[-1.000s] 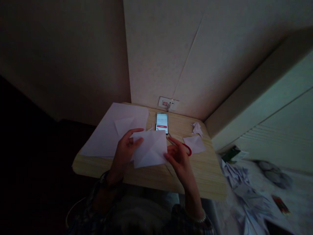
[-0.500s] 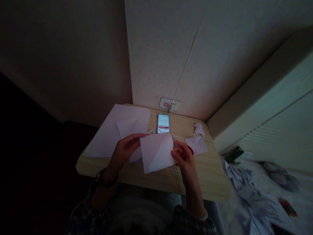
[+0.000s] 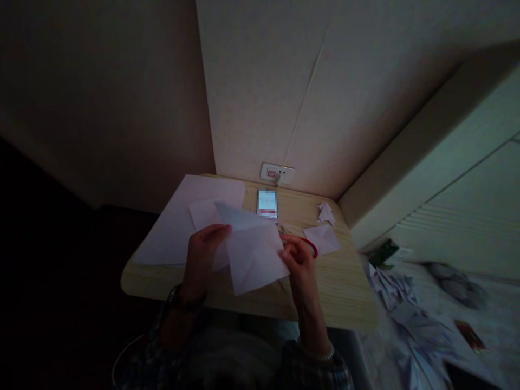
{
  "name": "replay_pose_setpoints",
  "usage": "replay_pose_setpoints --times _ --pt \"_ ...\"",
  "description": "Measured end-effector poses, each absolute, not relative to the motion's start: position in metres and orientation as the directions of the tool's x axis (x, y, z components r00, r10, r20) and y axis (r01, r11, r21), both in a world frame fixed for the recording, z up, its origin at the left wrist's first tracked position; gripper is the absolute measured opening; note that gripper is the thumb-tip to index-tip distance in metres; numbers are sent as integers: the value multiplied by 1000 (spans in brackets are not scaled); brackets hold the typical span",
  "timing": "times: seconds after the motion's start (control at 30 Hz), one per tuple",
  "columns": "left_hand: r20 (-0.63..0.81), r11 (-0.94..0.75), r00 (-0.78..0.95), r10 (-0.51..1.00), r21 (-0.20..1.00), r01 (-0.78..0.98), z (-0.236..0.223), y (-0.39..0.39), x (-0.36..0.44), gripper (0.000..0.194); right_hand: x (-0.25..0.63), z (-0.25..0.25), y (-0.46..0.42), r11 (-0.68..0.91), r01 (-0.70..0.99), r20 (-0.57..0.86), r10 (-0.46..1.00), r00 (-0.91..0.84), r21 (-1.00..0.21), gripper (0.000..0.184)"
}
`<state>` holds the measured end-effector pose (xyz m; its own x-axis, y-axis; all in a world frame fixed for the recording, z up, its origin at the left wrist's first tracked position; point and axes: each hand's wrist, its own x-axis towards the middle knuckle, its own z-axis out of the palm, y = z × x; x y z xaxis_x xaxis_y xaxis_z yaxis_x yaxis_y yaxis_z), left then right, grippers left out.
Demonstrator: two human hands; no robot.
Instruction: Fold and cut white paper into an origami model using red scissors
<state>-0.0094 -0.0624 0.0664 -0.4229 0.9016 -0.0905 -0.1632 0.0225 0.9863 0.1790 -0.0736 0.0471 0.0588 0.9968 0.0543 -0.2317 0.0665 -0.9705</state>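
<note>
Between my hands is a creased sheet of white paper (image 3: 257,259), lifted over the front of the small wooden table (image 3: 337,295). My left hand (image 3: 205,246) pinches its upper left corner, where a flap stands raised. At the sheet's right edge, my right hand (image 3: 298,257) grips the paper between thumb and fingers. Just behind that hand shows the red handle of a pair of scissors (image 3: 312,246), the rest partly hidden. Larger white sheets (image 3: 170,233) lie on the table to the left, partly under my left hand.
A lit phone (image 3: 267,203) lies at the table's back, below a wall socket (image 3: 277,173). To the right are a small paper square (image 3: 323,238) and a folded paper figure (image 3: 325,213). Many folded papers (image 3: 410,309) are heaped on a pale surface beyond the table's right edge.
The paper has opened out: a flap now rises at its upper left, with my left hand pinching there. My right hand keeps its hold on the right edge. The view has shifted slightly.
</note>
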Motion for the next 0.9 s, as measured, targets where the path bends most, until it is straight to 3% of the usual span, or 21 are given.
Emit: replay_pose_setpoints --times 0.13,0.4,0.57,0.77,0.9 --pt "-194 28 -397 897 921 -388 68 -61 2 16 180 44 -72 82 -175 69 994 82 -981 26" --pt "-23 -23 -518 855 996 -83 63 -62 5 24 177 51 -67 146 -67 133 977 164 -987 13" --pt "-11 -18 -511 859 999 -51 66 -65 7 25 176 55 -69 164 -56 151 969 193 -985 10" --pt "26 -17 -460 888 1000 23 69 -66 8 22 174 65 -70 77 -108 62 989 134 -991 22" --pt "78 -59 -337 938 996 65 74 -67 6 17 174 66 -68 27 -89 11 985 173 -996 24"
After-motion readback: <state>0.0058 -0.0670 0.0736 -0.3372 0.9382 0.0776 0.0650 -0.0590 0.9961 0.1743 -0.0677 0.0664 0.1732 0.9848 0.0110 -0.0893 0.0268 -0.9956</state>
